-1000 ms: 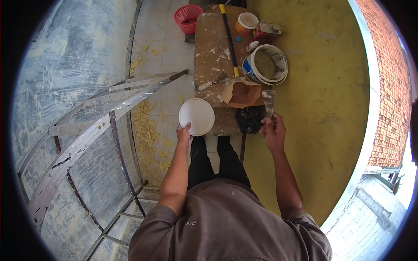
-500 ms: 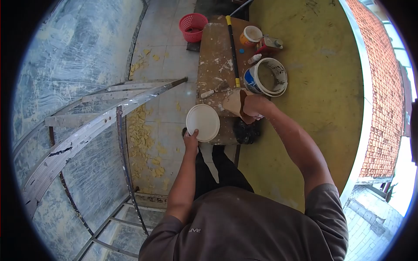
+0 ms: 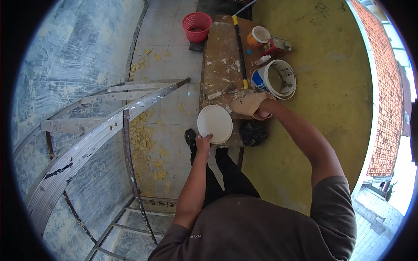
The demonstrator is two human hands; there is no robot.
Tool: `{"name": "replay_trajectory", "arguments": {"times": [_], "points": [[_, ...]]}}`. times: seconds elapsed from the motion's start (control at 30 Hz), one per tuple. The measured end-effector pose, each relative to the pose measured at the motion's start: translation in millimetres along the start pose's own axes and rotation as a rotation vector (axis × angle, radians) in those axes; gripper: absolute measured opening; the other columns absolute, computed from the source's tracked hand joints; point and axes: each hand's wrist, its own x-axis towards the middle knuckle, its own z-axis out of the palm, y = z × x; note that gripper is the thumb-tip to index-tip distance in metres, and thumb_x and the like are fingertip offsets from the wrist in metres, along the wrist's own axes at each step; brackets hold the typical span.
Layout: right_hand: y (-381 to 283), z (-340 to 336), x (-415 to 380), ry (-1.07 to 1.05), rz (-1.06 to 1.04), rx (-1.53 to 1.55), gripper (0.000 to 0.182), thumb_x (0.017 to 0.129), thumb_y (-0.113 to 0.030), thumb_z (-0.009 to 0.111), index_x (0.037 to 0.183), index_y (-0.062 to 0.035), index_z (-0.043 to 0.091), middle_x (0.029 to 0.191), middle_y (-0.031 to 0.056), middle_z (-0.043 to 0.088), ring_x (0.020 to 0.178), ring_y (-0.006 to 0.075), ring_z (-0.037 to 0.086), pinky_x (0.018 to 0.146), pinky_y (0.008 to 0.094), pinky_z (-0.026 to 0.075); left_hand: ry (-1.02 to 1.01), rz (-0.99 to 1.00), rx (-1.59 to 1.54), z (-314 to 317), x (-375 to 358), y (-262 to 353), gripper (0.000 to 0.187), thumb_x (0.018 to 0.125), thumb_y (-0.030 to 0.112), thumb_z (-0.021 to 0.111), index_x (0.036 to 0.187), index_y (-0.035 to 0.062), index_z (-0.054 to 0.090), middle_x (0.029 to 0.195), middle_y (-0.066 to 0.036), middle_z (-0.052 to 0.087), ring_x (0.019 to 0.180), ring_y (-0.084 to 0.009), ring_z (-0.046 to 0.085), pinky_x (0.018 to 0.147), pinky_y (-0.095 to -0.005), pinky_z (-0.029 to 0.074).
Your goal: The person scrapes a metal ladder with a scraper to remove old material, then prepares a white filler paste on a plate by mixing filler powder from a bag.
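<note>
My left hand [image 3: 203, 144] is closed on the near rim of a round white plastic lid [image 3: 216, 122], its thumb on top. The lid is held over the near left edge of the wooden bench [image 3: 214, 52]. My right hand [image 3: 267, 108] reaches into the mouth of a brown paper bag [image 3: 247, 105], and its fingers are hidden there. What they touch inside does not show. Near the bag lie a scraper [image 3: 223, 92] and a black plastic bag [image 3: 253, 132]. A white bucket [image 3: 292, 89] with a blue label stands just beyond the paper bag.
Farther along the bench are a black pole with yellow ends [image 3: 240, 48], a small tub [image 3: 260, 35], a red can [image 3: 275, 45] and a white bottle [image 3: 262, 60]. A red basket [image 3: 197, 26] stands beyond. A metal ladder [image 3: 100, 135] rises at left, with yellow flakes [image 3: 141, 135] on the floor.
My left hand and the lid have moved slightly right. My right hand has gone deeper into the paper bag, whose printed side now shows. The whole view has shifted a little.
</note>
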Motion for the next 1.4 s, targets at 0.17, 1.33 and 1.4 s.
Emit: {"name": "replay_trajectory", "arguments": {"times": [0.17, 1.33, 1.4], "points": [[7, 26, 1, 0.332, -0.117, -0.141, 0.038, 0.067, -0.016, 0.072, 0.103, -0.0105, 0.063, 0.102, 0.0108, 0.068, 0.091, 0.0316, 0.067, 0.071, 0.0412, 0.055, -0.028, -0.044, 0.039, -7, 3, 0, 0.04, 0.08, -0.002, 0.058, 0.119, 0.0005, 0.051, 0.104, -0.014, 0.064, 0.088, -0.0259, 0.066, 0.063, -0.0366, 0.058], [-64, -58, -43, 0.203, 0.269, -0.035, 0.04, 0.088, -0.026, 0.055, 0.123, -0.0104, 0.044, 0.115, 0.0153, 0.061, 0.106, 0.0306, 0.06, 0.086, 0.0414, 0.049, 0.069, -0.047, 0.081, 1, 6, -4, 0.039, 0.082, 0.0, 0.059, 0.12, 0.0031, 0.051, 0.103, -0.012, 0.063, 0.084, -0.0232, 0.066, 0.059, -0.0334, 0.056], [-60, -53, -35, 0.194, 0.327, 0.017, 0.046, 0.089, -0.026, 0.054, 0.129, -0.0098, 0.037, 0.117, 0.0164, 0.06, 0.107, 0.0313, 0.06, 0.086, 0.0411, 0.049, 0.081, -0.045, 0.094, 3, 7, -2, 0.038, 0.082, 0.001, 0.059, 0.12, 0.003, 0.051, 0.103, -0.011, 0.063, 0.083, -0.023, 0.066, 0.057, -0.0329, 0.056]]}}
